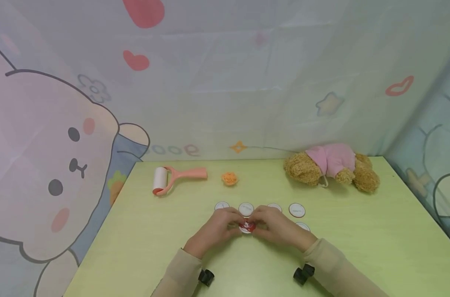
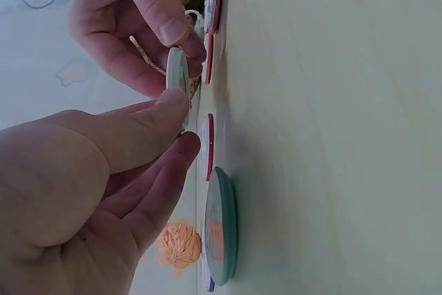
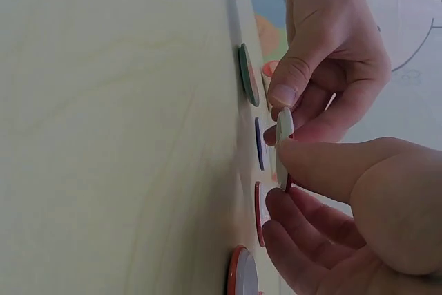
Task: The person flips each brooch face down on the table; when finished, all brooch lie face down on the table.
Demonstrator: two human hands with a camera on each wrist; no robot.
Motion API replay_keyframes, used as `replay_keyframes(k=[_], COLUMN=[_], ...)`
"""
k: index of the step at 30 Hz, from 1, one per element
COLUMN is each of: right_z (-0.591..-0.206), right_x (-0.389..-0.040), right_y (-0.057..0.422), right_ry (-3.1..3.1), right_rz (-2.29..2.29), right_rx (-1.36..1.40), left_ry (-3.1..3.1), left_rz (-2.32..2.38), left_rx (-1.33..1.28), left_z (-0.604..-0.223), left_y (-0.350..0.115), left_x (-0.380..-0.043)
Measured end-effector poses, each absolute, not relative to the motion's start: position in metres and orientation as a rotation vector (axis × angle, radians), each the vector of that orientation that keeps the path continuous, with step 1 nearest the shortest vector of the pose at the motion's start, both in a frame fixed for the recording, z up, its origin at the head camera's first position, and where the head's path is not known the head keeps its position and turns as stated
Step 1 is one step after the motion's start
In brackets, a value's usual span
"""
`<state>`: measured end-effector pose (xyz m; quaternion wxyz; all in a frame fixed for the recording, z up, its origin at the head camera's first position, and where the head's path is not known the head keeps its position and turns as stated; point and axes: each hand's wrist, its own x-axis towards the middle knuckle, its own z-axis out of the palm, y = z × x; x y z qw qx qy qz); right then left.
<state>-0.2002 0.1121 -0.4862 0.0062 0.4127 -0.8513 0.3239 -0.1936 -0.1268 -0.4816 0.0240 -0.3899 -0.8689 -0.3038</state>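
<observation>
A small round disc (image 1: 247,226), red with white on the side seen from above, is held up between both hands over the table. My left hand (image 1: 220,226) pinches its left edge between thumb and fingers. On the opposite edge, the right hand (image 1: 280,227) pinches it the same way. From the left wrist view the disc (image 2: 177,72) stands nearly edge-on with a pale rim. Close beneath the hands lie more flat discs, among them a green-rimmed disc (image 2: 222,229) and a red-rimmed disc (image 3: 243,271). The hands hide part of this group from above.
Behind the hands runs a row of white-faced discs, one at its right end (image 1: 297,210). Farther back lie a pink-handled roller (image 1: 187,173), an orange yarn ball (image 1: 230,178) and a teddy bear (image 1: 332,161) in pink. A printed curtain (image 1: 225,103) hangs behind the table.
</observation>
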Motion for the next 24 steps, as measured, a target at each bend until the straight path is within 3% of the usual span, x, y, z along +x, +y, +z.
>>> replay_keyframes(k=[24], right_z=[-0.4886], right_x=[-0.2026], right_y=[0.1151], right_ry=[-2.548], right_rz=[1.233], right_rx=[1.300], left_ry=[-2.578], left_rz=[-0.999], left_rx=[-1.183], left_z=[-0.4822], left_y=[-0.1316], left_x=[-0.1967])
